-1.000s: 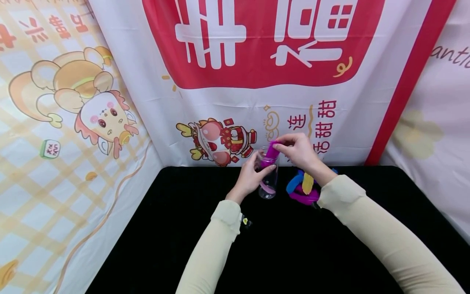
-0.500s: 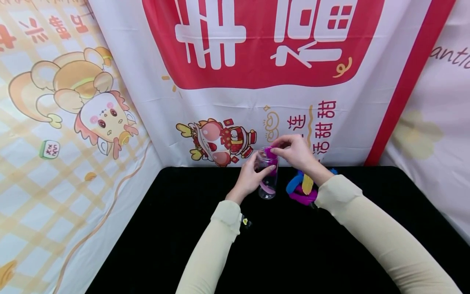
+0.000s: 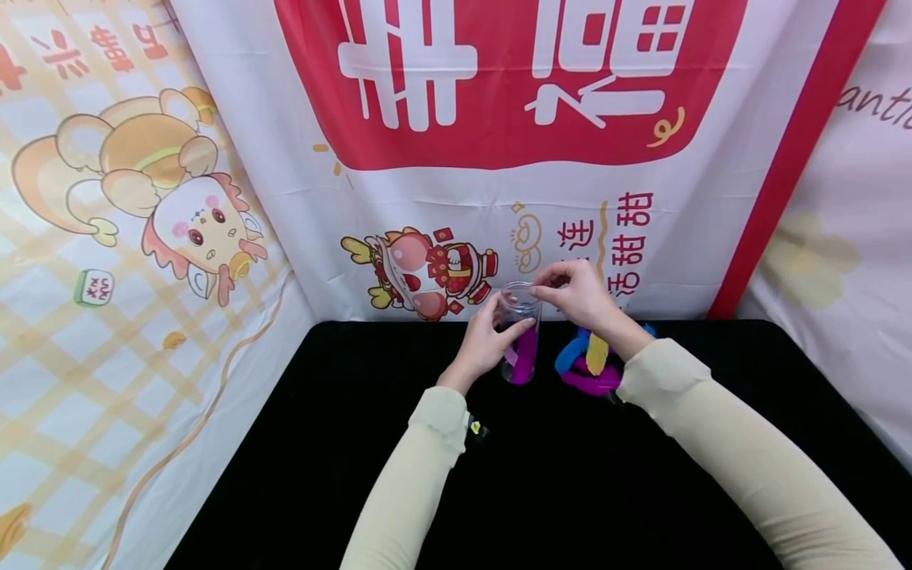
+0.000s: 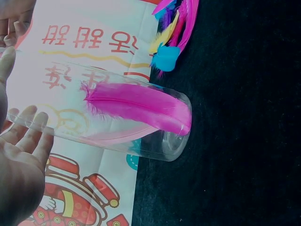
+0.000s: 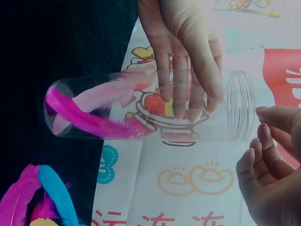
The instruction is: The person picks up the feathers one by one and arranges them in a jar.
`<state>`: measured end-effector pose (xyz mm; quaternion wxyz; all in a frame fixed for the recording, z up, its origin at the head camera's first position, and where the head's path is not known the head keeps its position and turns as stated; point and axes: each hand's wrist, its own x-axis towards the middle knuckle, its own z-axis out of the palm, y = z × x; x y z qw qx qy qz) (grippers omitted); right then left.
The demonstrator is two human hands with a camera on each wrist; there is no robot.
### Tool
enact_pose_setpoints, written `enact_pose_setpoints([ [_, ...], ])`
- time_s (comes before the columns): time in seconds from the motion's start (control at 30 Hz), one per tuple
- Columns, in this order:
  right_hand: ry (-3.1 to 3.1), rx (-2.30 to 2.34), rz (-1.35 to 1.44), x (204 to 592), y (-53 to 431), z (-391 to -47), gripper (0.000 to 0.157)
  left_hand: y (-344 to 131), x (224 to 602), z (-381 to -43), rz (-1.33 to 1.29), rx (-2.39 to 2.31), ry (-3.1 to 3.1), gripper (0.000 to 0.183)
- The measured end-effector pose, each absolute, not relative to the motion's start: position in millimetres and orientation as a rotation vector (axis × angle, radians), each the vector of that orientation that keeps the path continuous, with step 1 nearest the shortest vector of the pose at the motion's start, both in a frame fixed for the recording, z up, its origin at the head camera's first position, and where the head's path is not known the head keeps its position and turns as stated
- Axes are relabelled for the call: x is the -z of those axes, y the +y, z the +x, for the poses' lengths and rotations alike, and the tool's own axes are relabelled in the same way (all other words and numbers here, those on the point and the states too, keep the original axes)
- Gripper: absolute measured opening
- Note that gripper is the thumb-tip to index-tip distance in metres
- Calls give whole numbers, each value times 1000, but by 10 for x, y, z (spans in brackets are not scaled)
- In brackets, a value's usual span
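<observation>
A clear plastic jar [image 3: 519,291] stands at the far side of the black table, its mouth uncapped. My left hand [image 3: 484,344] grips its upper part, with the thumb on one side and the fingers round the other. Inside the jar, a magenta feather [image 4: 141,106] reaches down to the bottom, beside a pale pink feather [image 5: 96,100]. My right hand [image 3: 579,294] is at the jar's rim, thumb and forefinger close together, with nothing visible between them. Its other fingers [image 5: 261,157] are loosely bent.
To the jar's right lies a pile of colourful feathers [image 3: 590,372], magenta, blue and yellow, partly hidden by my right forearm. A printed cloth [image 3: 442,190] hangs directly behind the black table [image 3: 570,475].
The magenta feather has gone from my right fingers at the mouth down to the jar's bottom. My right fingers have let it go. My left hand keeps its grip.
</observation>
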<state>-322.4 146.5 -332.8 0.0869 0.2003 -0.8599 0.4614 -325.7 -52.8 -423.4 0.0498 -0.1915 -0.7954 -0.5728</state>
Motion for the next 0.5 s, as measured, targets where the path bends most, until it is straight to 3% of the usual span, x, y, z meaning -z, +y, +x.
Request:
enact_pose_setpoints([
  [0.5, -2563, -1357, 541, 3352, 1738, -3147, 22, -518, 4235, -3261, -592, 1733, -2395, 63],
])
